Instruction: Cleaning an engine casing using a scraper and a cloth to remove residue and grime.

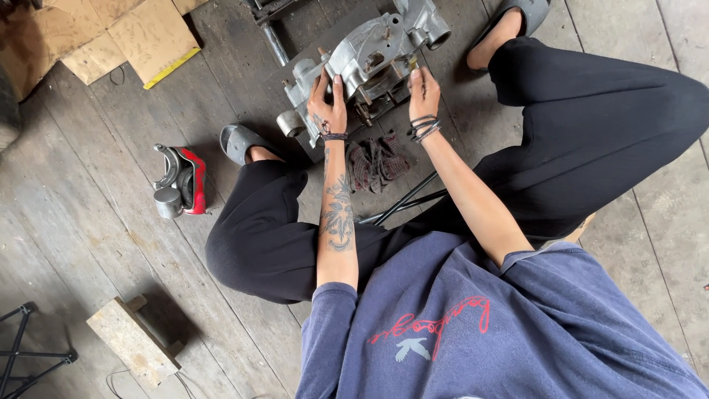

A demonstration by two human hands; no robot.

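Observation:
A grey cast-metal engine casing point(369, 55) lies on the wooden floor between my feet. My left hand point(327, 100) rests on the casing's near left side, fingers spread over its edge. My right hand point(423, 90) is at the casing's near right side, pinching a small metal part or tool against it; the part is too small to name. Both wrists carry dark bands. A dark crumpled rag point(377, 162) lies on the floor just below the casing, between my forearms.
A red and silver tool with a small metal cup point(179, 183) sits on the floor at left. A wooden block point(133, 341) lies at lower left, cardboard sheets point(122, 37) at upper left. Black metal rods point(402, 199) lie under my legs. A black stand's legs point(22, 355) show at the left edge.

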